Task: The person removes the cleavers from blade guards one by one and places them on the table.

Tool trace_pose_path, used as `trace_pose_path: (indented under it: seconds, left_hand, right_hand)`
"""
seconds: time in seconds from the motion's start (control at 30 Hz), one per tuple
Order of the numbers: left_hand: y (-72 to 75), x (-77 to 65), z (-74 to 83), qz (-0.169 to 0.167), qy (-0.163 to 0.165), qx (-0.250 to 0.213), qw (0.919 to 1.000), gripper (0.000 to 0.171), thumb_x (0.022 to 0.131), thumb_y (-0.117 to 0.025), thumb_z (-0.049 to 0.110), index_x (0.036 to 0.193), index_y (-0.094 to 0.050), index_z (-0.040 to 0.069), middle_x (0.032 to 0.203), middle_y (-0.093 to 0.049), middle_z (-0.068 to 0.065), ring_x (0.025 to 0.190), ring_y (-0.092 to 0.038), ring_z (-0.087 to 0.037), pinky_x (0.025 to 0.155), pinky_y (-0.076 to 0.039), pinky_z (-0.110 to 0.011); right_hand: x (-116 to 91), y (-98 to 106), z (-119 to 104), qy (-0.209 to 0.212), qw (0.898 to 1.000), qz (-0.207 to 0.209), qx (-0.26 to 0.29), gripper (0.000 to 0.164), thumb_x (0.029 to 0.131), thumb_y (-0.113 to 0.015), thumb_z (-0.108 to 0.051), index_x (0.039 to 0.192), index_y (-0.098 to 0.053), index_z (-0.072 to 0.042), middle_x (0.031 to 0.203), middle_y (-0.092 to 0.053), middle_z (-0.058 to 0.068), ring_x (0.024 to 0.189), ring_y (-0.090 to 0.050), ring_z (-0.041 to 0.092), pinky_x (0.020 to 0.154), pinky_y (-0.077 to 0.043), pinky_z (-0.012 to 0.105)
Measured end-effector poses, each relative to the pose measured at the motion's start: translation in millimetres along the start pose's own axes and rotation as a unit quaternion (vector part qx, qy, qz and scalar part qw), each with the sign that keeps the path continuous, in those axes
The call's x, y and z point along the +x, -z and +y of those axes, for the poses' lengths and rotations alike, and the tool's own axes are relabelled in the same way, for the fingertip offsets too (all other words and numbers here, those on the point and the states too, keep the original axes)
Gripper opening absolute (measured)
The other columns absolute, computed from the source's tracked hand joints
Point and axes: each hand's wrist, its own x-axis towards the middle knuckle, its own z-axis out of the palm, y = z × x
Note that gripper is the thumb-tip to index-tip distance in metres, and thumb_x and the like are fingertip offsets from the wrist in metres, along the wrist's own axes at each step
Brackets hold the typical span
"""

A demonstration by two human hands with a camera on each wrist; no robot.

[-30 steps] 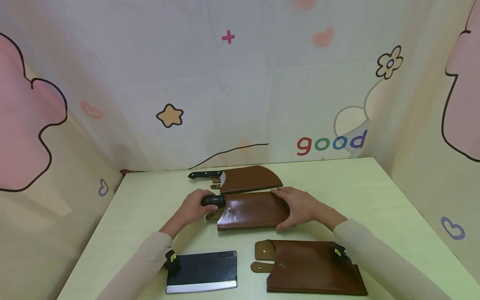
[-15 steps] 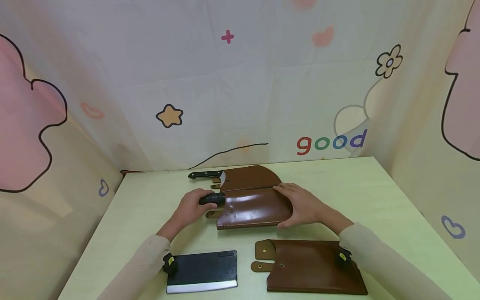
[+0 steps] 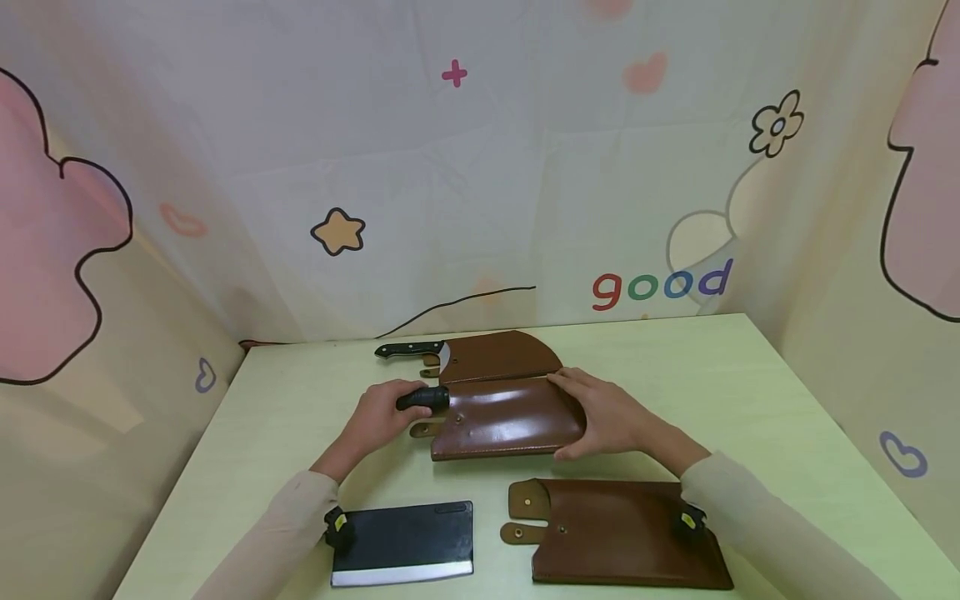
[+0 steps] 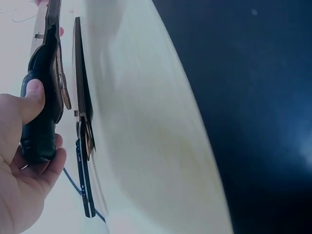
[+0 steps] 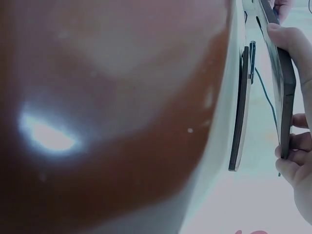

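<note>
In the head view, my left hand grips the black handle of a cleaver whose blade is hidden inside a glossy brown leather sheath. My right hand holds that sheath at its right end, thumb on the near edge and fingers on the far edge. The left wrist view shows thumb and fingers round the handle. From the right wrist, the sheath is seen edge-on between thumb and fingers, apart from the table. An unfastened snap strap hangs below the handle.
Behind lies another sheathed knife with a riveted black handle. Nearer, a black cleaver blade with a silver edge lies partly under the left wrist camera. A brown sheath with open straps lies below the right forearm.
The sheathed cleaver has risen slightly and tilted, its far edge now overlapping the sheath behind it in view. My right hand has shifted slightly right; both hands keep their holds.
</note>
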Motion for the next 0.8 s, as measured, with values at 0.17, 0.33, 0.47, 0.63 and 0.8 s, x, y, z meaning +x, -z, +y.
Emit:
trace_pose_path:
  seconds: [0.17,0.33,0.47,0.63,0.8]
  left_hand:
    - [1.6,-0.9,0.6,0.000,0.000,-0.002,1.0000,0.043,0.091,-0.079,0.025,0.127,-0.071,0.005,0.123,-0.072,-0.014,0.107,-0.068,-0.029,0.089,-0.053,-0.048]
    - [2.2,-1.9,0.1,-0.002,-0.001,0.003,1.0000,0.043,0.091,-0.079,0.024,0.128,-0.071,0.004,0.123,-0.072,-0.014,0.106,-0.069,-0.028,0.089,-0.053,-0.047]
    - [3.3,-3.1,0.2,0.001,-0.006,0.008,1.0000,0.043,0.091,-0.079,0.023,0.127,-0.071,0.003,0.121,-0.072,-0.015,0.105,-0.069,-0.029,0.089,-0.053,-0.048]
    - [5.2,-4.2,1.2,0.002,-0.011,0.010,0.9999,0.041,0.091,-0.079,0.023,0.126,-0.071,0.003,0.120,-0.073,-0.015,0.104,-0.069,-0.029,0.088,-0.054,-0.049]
    - [6.5,-5.2,1.0,-0.001,-0.009,0.008,0.9999,0.038,0.091,-0.079,0.023,0.124,-0.073,0.005,0.120,-0.073,-0.013,0.103,-0.068,-0.027,0.087,-0.053,-0.047]
  right_hand:
    - [-0.5,1.9,-1.6,0.002,1.000,0.003,0.004,0.112,0.065,-0.087,-0.062,0.154,-0.045,-0.009,0.155,-0.045,0.018,0.135,-0.051,0.039,0.101,-0.049,0.056]
    - [-0.8,2.4,-1.7,0.008,1.000,0.001,0.003,0.111,0.066,-0.086,-0.062,0.153,-0.045,-0.009,0.154,-0.045,0.019,0.134,-0.052,0.040,0.100,-0.050,0.057]
    - [-0.8,3.0,-2.0,0.015,1.000,0.002,0.004,0.110,0.066,-0.087,-0.062,0.153,-0.045,-0.008,0.153,-0.047,0.019,0.132,-0.054,0.039,0.100,-0.050,0.056]
    - [-0.7,4.2,-3.3,0.020,1.000,0.003,0.004,0.109,0.066,-0.086,-0.061,0.153,-0.046,-0.008,0.152,-0.047,0.019,0.132,-0.054,0.038,0.101,-0.050,0.056]
    - [-1.9,4.9,-4.9,0.016,1.000,-0.003,0.007,0.110,0.067,-0.085,-0.062,0.153,-0.045,-0.008,0.154,-0.046,0.020,0.135,-0.051,0.041,0.102,-0.049,0.057]
